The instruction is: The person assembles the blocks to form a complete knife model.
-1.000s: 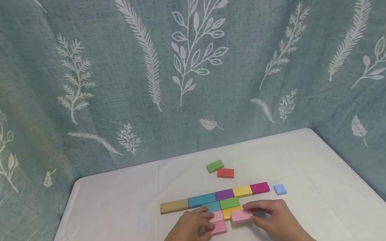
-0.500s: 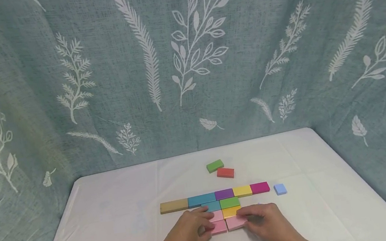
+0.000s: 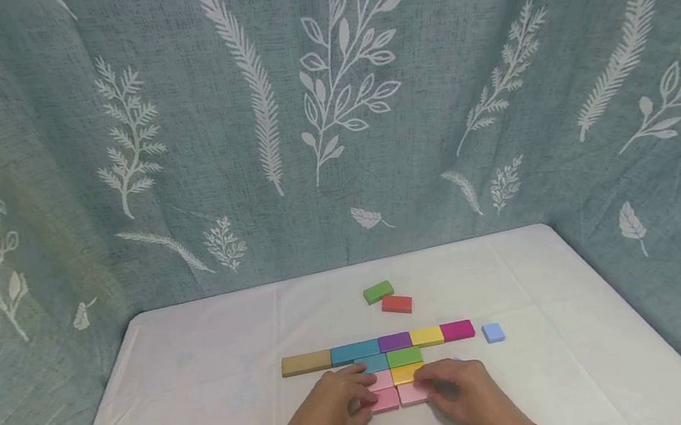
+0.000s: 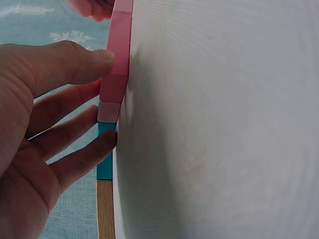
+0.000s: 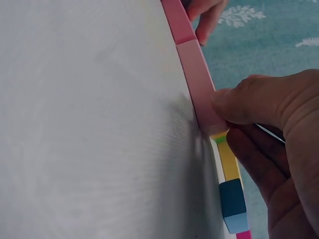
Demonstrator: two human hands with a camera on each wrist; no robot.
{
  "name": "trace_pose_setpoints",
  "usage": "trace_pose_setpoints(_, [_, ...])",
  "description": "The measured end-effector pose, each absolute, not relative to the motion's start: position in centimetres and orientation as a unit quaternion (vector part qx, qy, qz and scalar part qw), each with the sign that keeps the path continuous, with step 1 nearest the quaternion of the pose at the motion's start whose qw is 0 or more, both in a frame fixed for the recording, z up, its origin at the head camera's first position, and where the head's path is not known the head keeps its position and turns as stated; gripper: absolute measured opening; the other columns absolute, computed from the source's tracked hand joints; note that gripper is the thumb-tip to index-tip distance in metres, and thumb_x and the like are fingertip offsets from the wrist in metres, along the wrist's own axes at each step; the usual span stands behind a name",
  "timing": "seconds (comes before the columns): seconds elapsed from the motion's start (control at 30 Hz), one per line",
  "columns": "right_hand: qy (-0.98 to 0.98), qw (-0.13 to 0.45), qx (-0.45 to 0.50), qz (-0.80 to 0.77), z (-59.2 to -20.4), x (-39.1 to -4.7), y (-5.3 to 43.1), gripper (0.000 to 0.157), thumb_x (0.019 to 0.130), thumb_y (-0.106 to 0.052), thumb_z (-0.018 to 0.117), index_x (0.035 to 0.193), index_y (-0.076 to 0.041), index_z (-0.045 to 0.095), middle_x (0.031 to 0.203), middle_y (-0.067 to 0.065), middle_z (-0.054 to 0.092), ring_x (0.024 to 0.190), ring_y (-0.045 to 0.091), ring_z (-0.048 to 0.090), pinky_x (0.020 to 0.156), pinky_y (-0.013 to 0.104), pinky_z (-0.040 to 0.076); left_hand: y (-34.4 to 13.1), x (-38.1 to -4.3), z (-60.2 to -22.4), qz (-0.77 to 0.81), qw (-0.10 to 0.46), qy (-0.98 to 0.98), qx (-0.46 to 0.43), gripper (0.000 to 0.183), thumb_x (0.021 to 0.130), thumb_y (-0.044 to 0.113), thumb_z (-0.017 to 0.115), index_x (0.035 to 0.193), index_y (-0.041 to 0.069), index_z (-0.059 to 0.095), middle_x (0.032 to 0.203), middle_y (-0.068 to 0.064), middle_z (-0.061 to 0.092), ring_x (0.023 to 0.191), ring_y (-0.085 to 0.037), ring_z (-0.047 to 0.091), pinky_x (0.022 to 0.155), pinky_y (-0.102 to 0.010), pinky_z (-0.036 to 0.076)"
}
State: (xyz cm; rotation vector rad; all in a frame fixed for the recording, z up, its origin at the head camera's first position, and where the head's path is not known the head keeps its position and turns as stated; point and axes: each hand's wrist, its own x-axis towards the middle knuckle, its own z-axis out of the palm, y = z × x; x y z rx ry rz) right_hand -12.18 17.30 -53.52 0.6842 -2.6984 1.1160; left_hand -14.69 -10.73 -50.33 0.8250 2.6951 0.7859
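My right hand [image 3: 463, 388] pinches a light pink block [image 3: 412, 394] by its right end, thumb in front and fingertips behind. The block lies on the table, end to end with a darker pink block [image 3: 385, 401]; a thin line shows between them. My left hand [image 3: 335, 409] rests at the left ends of the rows. In the left wrist view its thumb [image 4: 102, 59] touches the darker pink block and the other fingers extend beyond it. Behind the front pair lie another light pink block [image 3: 382, 381] and an orange block [image 3: 405, 374], then a teal block [image 3: 372, 363] and a green block [image 3: 404, 357].
Across the back runs a longer row: tan block [image 3: 306, 363], long teal block [image 3: 355, 351], purple block [image 3: 394, 342], yellow block [image 3: 426, 335], magenta block [image 3: 458, 329]. A small blue block [image 3: 493, 332] lies right of it. Farther back are a loose green block [image 3: 378, 292] and a red block [image 3: 396, 304].
My right hand has brought the light pink block left and toward the front, from over the orange block's edge to beside the darker pink one. The left hand has stayed in place.
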Motion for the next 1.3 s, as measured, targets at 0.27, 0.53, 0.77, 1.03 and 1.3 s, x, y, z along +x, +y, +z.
trace_pose_setpoints(0.27, [-0.900, 0.063, 0.228, 0.366, -53.4, -12.2, 17.1, 0.033, 0.092, -0.005, 0.087, 0.120, -0.022, 0.083, 0.117, -0.015, 0.082, 0.110, 0.009, 0.078, 0.100, 0.033, 0.066, -10.8, -14.7, -50.5, 0.269, 0.100, 0.915, 0.284, 0.016, 0.095, 0.018, 0.086, 0.110, 0.023, 0.088, 0.135, 0.008, 0.078, 0.143, -0.024, 0.065, 0.119, -0.051, 0.054])
trace_pose_setpoints(0.53, [-0.893, 0.087, 0.247, 0.367, -53.4, -12.2, 17.2, 0.034, 0.088, 0.000, 0.089, 0.116, -0.018, 0.083, 0.115, -0.012, 0.083, 0.108, 0.010, 0.078, 0.097, 0.033, 0.067, -10.9, -14.5, -50.4, 0.271, 0.096, 0.915, 0.284, 0.016, 0.095, 0.019, 0.086, 0.111, 0.023, 0.088, 0.135, 0.008, 0.078, 0.143, -0.024, 0.065, 0.119, -0.051, 0.055])
trace_pose_setpoints(0.77, [-0.902, 0.053, 0.223, 0.367, -53.1, -12.3, 17.1, 0.034, 0.090, -0.004, 0.088, 0.119, -0.019, 0.083, 0.117, -0.014, 0.082, 0.112, 0.010, 0.078, 0.101, 0.035, 0.066, -11.0, -14.5, -50.4, 0.273, 0.091, 0.913, 0.290, 0.016, 0.095, 0.017, 0.086, 0.111, 0.021, 0.088, 0.134, 0.007, 0.079, 0.142, -0.026, 0.065, 0.118, -0.052, 0.055])
trace_pose_setpoints(1.03, [-0.900, 0.014, 0.210, 0.382, -52.4, -12.6, 17.7, 0.035, 0.089, -0.010, 0.091, 0.122, -0.022, 0.083, 0.117, -0.020, 0.080, 0.115, 0.008, 0.077, 0.105, 0.036, 0.065, -10.9, -14.6, -50.5, 0.275, 0.085, 0.911, 0.296, 0.016, 0.095, 0.016, 0.086, 0.110, 0.020, 0.089, 0.133, 0.006, 0.079, 0.141, -0.026, 0.067, 0.118, -0.052, 0.056])
trace_pose_setpoints(1.3, [-0.916, 0.008, 0.143, 0.375, -50.2, -14.0, 18.8, 0.037, 0.090, -0.016, 0.091, 0.125, -0.024, 0.083, 0.123, -0.014, 0.081, 0.120, 0.014, 0.075, 0.105, 0.045, 0.065, -10.7, -14.6, -50.5, 0.272, 0.094, 0.915, 0.284, 0.015, 0.095, 0.019, 0.086, 0.110, 0.023, 0.088, 0.135, 0.008, 0.078, 0.143, -0.025, 0.065, 0.119, -0.053, 0.055])
